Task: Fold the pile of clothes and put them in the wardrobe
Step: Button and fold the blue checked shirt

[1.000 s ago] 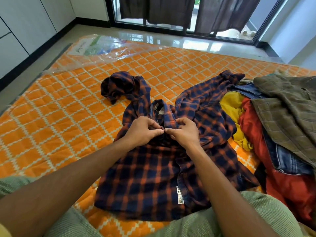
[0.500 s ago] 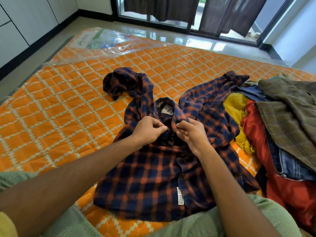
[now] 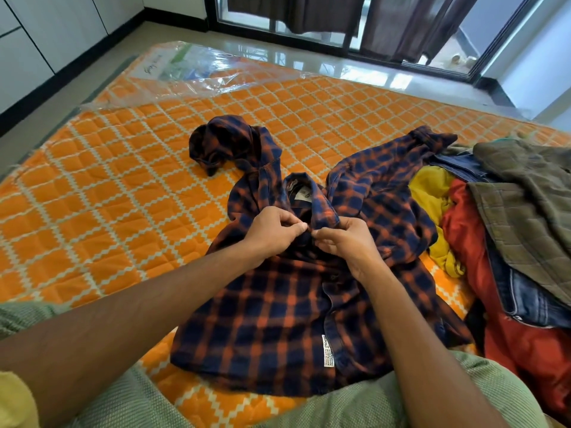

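Note:
A navy and orange plaid shirt (image 3: 278, 316) lies front up on the orange quilted mattress (image 3: 102, 205), its sleeves spread to the far left and far right. My left hand (image 3: 272, 231) and my right hand (image 3: 343, 242) meet just below the collar, each pinching the shirt's front edge at the top button. A pile of clothes (image 3: 506, 230) lies at the right: yellow, red, denim and olive checked pieces.
Clear plastic wrap (image 3: 197, 72) covers the mattress's far end. White cabinet doors (image 3: 37, 41) line the left wall. A glass sliding door with dark curtains (image 3: 355, 23) stands beyond the tiled floor. My knees in green trousers (image 3: 129, 403) are at the bottom.
The camera has tilted so the scene sits a little lower. Both hands stay pinched together at the shirt's collar, and the neck label has come into view.

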